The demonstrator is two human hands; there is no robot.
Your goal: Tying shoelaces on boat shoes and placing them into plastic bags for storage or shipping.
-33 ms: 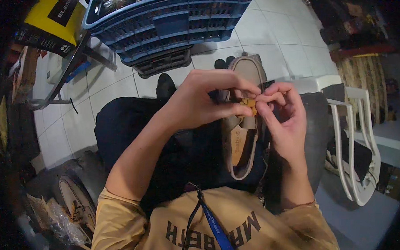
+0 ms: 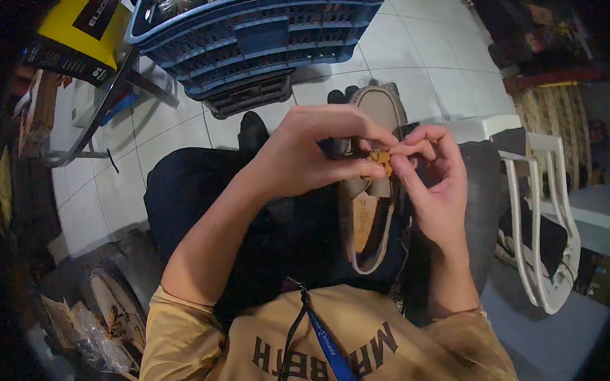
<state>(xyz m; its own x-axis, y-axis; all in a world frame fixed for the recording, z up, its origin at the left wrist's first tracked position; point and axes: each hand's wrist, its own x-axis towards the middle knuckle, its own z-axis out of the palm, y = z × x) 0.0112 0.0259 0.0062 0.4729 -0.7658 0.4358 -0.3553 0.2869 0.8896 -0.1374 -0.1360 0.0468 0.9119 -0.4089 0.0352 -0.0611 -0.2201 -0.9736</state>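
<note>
A beige moccasin-style shoe (image 2: 372, 217) with stitched seams rests over my lap, toe pointing away from me and heel toward me. Its yellow-brown shoelace (image 2: 381, 157) is bunched at the lacing area between my two hands. My left hand (image 2: 320, 147) reaches across from the left, thumb and fingers closed on the lace. From the right, my right hand (image 2: 433, 179) pinches the lace with thumb and fingertips, close against the left fingertips. The fingers partly hide the lace and the shoe's tongue. Another beige shoe (image 2: 116, 298) with similar laces lies at the lower left.
A blue plastic crate (image 2: 257, 38) with wrapped items stands ahead on a dark crate (image 2: 248, 96). At the right is a white plastic chair (image 2: 521, 220). A yellow and black box (image 2: 80, 31) sits at far left. Clear plastic wrap (image 2: 98, 338) lies by the other shoe.
</note>
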